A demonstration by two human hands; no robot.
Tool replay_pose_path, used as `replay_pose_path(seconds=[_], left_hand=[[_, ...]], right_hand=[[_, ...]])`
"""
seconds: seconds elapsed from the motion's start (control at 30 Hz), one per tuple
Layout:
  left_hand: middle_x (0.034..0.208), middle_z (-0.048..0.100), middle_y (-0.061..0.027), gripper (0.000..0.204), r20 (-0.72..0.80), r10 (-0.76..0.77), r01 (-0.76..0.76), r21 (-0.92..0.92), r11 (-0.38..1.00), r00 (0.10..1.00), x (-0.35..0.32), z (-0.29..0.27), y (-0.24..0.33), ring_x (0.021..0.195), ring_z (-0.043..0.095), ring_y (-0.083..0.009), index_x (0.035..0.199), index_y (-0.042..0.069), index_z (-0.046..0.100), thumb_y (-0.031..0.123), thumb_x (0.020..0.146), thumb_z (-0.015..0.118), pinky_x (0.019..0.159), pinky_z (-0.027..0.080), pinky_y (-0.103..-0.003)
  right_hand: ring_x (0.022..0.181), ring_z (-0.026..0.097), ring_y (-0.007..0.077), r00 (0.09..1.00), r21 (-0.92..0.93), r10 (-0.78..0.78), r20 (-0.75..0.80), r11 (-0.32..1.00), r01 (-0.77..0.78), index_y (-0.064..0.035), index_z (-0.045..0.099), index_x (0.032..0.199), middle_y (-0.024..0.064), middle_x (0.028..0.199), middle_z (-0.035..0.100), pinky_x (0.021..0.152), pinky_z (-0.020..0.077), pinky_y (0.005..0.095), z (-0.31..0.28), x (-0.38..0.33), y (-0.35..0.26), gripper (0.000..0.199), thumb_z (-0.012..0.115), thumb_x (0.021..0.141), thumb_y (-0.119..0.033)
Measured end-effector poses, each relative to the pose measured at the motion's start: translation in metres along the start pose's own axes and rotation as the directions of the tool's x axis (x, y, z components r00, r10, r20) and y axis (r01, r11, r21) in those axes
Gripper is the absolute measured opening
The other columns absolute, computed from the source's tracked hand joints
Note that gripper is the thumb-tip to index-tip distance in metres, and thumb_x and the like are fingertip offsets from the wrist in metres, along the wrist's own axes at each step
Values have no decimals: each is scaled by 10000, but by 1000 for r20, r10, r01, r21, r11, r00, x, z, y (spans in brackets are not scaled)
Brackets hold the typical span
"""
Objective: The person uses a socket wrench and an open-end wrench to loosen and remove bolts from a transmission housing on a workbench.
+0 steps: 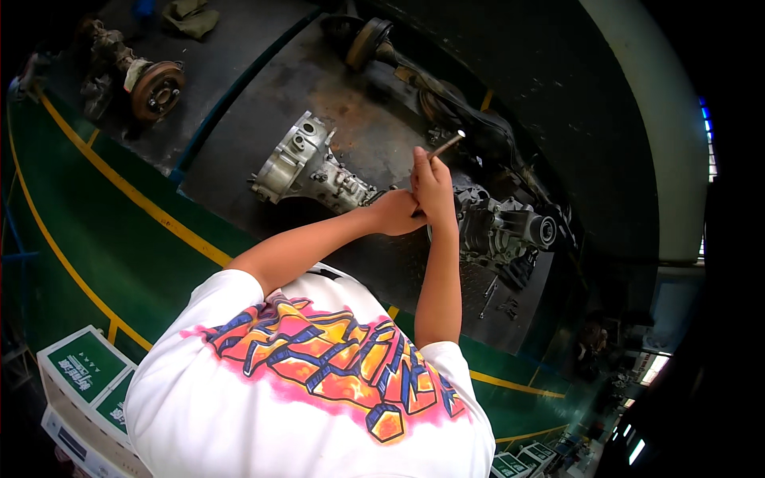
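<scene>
My right hand [433, 190] is closed around a slim metal rod [446, 144], whose bright round end sticks out up and to the right. Beside it my left hand [394, 212] is closed too, pressed against the right one. A small dark end shows between the hands; whether it belongs to the rod I cannot tell. Left of the hands lies a silver bell-shaped gearbox housing [287, 163] with a narrower section [339, 183] running toward my left hand. Just right of my right hand sits a darker gear unit [498, 227] with a round flange. My hands hide the stretch between them.
A long axle with drums [446, 99] lies along the far side of the dark worktop [231, 163]. Far left is another axle part with a rusty disc [157, 91]. Small loose metal pieces [507, 307] lie at the near right. White-and-green boxes [88, 370] stand at lower left.
</scene>
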State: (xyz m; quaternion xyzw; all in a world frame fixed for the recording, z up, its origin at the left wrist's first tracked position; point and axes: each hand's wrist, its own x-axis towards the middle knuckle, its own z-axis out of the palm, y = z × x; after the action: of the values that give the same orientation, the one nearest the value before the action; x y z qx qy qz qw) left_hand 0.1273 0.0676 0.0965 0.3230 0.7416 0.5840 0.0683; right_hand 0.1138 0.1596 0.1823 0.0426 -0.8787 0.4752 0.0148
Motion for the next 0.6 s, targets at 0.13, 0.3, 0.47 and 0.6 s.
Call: replay_pose_path(seconds=[0.13, 0.3, 0.47, 0.6], left_hand=[[944, 624, -193, 174, 51, 36, -38, 32, 999, 998, -18, -5, -7, 897, 598, -388, 889, 11, 582, 133, 829, 690, 766, 483, -421], [1146, 567, -150, 383, -174, -115, 95, -123, 988, 978, -28, -1, -29, 1073, 575, -340, 1085, 40, 557, 78, 738, 714, 871, 479, -394], [1458, 398, -105, 825, -220, 43, -105, -279, 955, 975, -29, -69, 22, 1413, 361, -243, 1435, 93, 385, 45, 652, 638, 1115, 354, -450], [1161, 629, -124, 484, -296, 161, -224, -194, 955, 942, 6, -87, 76, 1157, 592, -224, 1303, 64, 525, 306, 896, 627, 956, 459, -364]], right_hand=[[466, 327, 100, 956, 802, 249, 158, 532, -271, -133, 361, 751, -34, 555, 302, 448, 299, 248, -3, -16, 8, 386, 480, 1053, -341], [454, 340, 122, 990, 999, 134, 38, -21, -35, -132, 354, 721, -8, 552, 344, 431, 333, 270, 22, -25, 19, 405, 422, 1061, -341], [473, 373, 157, 986, 929, 84, -142, 357, 103, -110, 336, 698, 51, 559, 377, 471, 383, 295, 32, -32, 35, 428, 407, 1054, -337], [644, 541, 189, 962, 745, 67, -264, 648, 159, -40, 497, 814, 74, 719, 528, 602, 477, 296, 68, -14, 13, 340, 454, 1030, -299]])
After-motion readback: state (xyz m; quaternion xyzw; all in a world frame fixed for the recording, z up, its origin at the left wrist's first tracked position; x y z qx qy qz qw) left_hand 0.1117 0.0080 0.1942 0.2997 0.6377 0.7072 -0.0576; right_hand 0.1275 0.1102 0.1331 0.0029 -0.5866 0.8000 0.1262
